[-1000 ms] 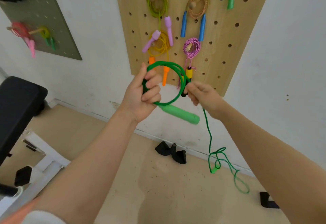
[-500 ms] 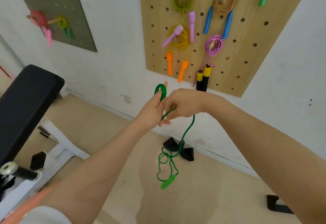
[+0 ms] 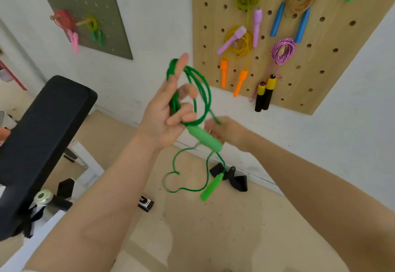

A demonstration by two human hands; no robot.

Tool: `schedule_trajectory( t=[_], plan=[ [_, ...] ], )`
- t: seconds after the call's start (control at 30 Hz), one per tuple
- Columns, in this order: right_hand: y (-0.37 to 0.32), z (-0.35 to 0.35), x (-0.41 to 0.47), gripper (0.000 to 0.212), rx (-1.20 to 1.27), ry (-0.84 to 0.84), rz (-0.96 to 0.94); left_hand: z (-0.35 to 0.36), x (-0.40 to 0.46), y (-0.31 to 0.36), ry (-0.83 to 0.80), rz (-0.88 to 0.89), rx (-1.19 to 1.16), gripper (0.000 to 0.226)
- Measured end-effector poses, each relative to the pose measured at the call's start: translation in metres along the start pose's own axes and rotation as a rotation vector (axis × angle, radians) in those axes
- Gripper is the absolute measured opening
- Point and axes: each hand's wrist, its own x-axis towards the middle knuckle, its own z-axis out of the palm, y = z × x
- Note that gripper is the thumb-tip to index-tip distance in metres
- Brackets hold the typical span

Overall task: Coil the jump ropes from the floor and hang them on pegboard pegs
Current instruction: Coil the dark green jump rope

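The green jump rope (image 3: 193, 92) is sitting at the centre of the frame, several loops draped over the left hand (image 3: 164, 117), whose fingers (image 3: 181, 119) are spread and only loosely curled, one green handle (image 3: 205, 138) hanging just below. The right hand (image 3: 226, 130), blurred, appears to be pinching the free strand; its fingertips cannot be made out. The remaining slack and second handle (image 3: 210, 187) are dangling lower centre. Good practice, judged from here: keep each loop equal and close the left fingers before the next wrap. The wooden pegboard (image 3: 320, 79), upper right, is offering bare holes along its lower edge; the black bench (image 3: 42, 132), at left, is crowding that side.
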Motion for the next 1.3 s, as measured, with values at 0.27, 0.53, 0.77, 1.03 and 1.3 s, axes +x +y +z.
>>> schedule_trajectory(
  t=[0.27, 0.53, 0.77, 1.03, 1.3],
  plan=[
    [-0.042, 0.025, -0.027, 0.009, -0.445, -0.581, -0.049, -0.070, -0.003, -0.023, 0.626, -0.066, 0.554, 0.046],
    [-0.035, -0.011, -0.040, 0.017, 0.059, -0.222, 0.004, -0.051, -0.012, -0.038, 0.199, -0.345, 0.770, 0.036],
    [-0.009, -0.008, -0.053, 0.034, -0.371, 0.011, 0.125, -0.040, -0.022, -0.046, 0.220, -0.388, 0.969, 0.004],
    [0.027, -0.016, -0.071, 0.037, 0.343, 0.254, 0.087, -0.109, -0.039, -0.051, 0.925, -0.352, -0.280, 0.040],
    [0.074, -0.030, -0.078, 0.024, 1.587, 1.062, 0.170, -0.146, -0.061, -0.054, 0.993, -0.294, -0.422, 0.045]
  ],
)
